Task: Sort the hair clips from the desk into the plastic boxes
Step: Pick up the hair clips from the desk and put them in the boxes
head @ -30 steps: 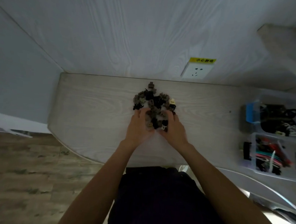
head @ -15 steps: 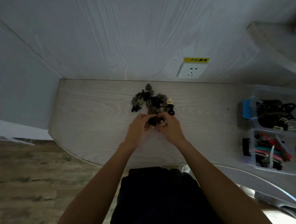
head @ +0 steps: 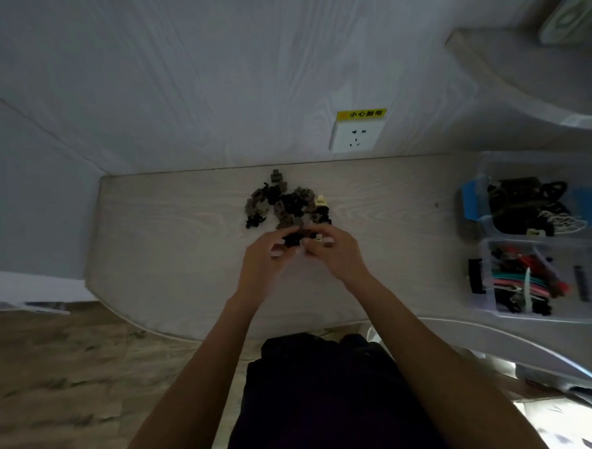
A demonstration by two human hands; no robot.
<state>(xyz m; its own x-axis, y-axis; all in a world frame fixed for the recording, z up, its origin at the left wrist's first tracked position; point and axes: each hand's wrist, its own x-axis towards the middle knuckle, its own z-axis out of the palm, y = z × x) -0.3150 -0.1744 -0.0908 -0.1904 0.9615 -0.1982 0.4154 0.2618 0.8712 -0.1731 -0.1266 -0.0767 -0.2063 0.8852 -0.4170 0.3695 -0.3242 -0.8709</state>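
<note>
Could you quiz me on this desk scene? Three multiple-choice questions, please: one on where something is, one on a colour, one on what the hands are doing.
1. Where do the plastic boxes stand?
A. at the desk's right end
B. at the desk's left end
C. on the floor

2. What colour is the label above the wall socket?
A. red
B. yellow
C. green

3. What are the hands doing?
A. resting flat, apart
B. reaching into a box
C. together pinching clips at the pile's near edge

Answers:
1 A: the upper plastic box and the lower plastic box sit at the right.
2 B: the label over the wall socket is yellow.
3 C: the left hand and right hand meet on dark hair clips by the pile.
</note>
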